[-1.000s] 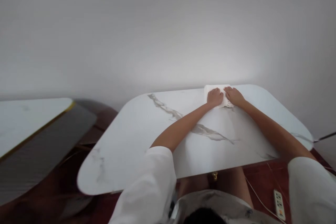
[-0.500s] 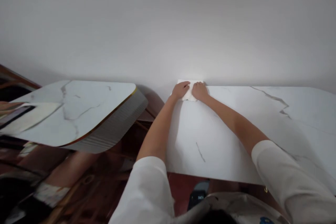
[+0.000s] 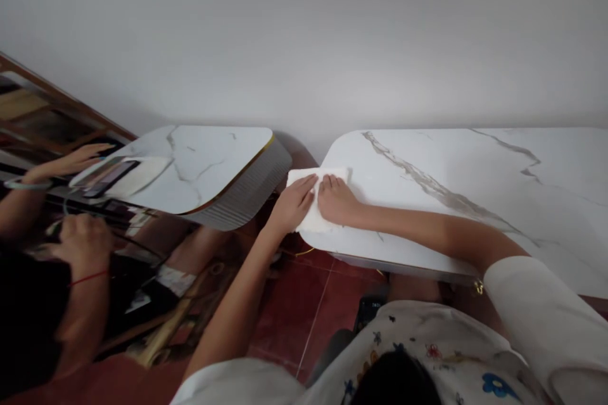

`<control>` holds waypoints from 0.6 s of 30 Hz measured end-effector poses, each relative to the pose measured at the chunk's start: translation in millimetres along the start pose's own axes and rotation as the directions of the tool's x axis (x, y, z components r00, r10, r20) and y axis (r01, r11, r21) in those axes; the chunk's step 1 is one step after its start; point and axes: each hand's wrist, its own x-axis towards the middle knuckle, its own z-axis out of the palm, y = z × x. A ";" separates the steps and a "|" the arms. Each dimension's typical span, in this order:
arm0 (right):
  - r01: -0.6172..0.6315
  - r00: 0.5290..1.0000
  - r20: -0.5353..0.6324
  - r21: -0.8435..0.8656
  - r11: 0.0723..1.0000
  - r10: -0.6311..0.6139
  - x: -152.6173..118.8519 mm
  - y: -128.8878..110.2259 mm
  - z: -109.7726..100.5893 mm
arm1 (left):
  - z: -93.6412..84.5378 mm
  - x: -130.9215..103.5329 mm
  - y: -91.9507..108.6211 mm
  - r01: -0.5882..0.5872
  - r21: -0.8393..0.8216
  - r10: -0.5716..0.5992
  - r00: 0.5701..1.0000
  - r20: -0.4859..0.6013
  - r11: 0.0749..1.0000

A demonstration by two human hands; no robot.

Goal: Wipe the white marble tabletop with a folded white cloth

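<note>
Nearest you: printed shirt front [image 3: 427,335], with the near edge of the marble-patterned table [image 3: 427,152] just beyond. Suggest a light stance here, so that your body does not nudge the table.

Right forearm reaches across the tabletop. Right hand [image 3: 338,201] bears on the white cloth [image 3: 312,223], fingers bent and close together; cannot tell whether they pinch a fold. Left hand [image 3: 293,204] lies on the cloth's outer part, fingers extended and nearly together, thumb towards the right hand.

Cloth position: at the table's rounded left end, its outer portion apparently past the edge. Judgement: support is weakest under your left palm. Press mainly with the right and let the left guide the overhang; too much load outboard could make the cloth slip or fold under. Both hands moving as one should hold it flat; follow the curve rather than cutting across it.

Farther out: the wall [image 3: 304,44] stands behind the far edge. Mind your knuckles there. Off to the left, the neighbouring table [image 3: 213,158] and another person's hand [image 3: 88,243] are well apart from yours; moderate strokes would respect that space.
</note>
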 end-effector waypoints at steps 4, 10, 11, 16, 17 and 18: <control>0.091 0.995 -0.028 0.015 0.996 -0.091 -43.9 -10.8 -9.2 | -3.5 -41.3 37.5 0.009 0.071 -0.008 1.000 -0.018 0.997; 0.224 0.974 0.002 0.097 0.970 -0.226 -80.3 39.5 -24.9 | 17.0 -39.9 96.1 0.087 0.103 -0.074 0.990 -0.121 0.991; 0.229 0.973 -0.003 0.101 0.968 -0.230 -79.4 50.5 -24.8 | 20.4 -31.8 100.2 0.092 0.102 -0.079 0.989 -0.125 0.991; 0.208 0.978 -0.036 0.066 0.976 -0.206 -45.2 100.2 -13.1 | 31.3 30.1 90.5 0.078 0.049 -0.072 0.991 -0.112 0.996; 0.196 0.980 -0.037 0.064 0.979 -0.194 -34.7 108.6 -9.8 | 33.3 44.0 84.6 0.082 0.031 -0.077 0.990 -0.117 0.996; 0.180 0.983 -0.035 0.063 0.982 -0.178 -24.0 116.6 -6.6 | 35.4 57.8 78.1 0.088 0.015 -0.086 0.989 -0.123 0.996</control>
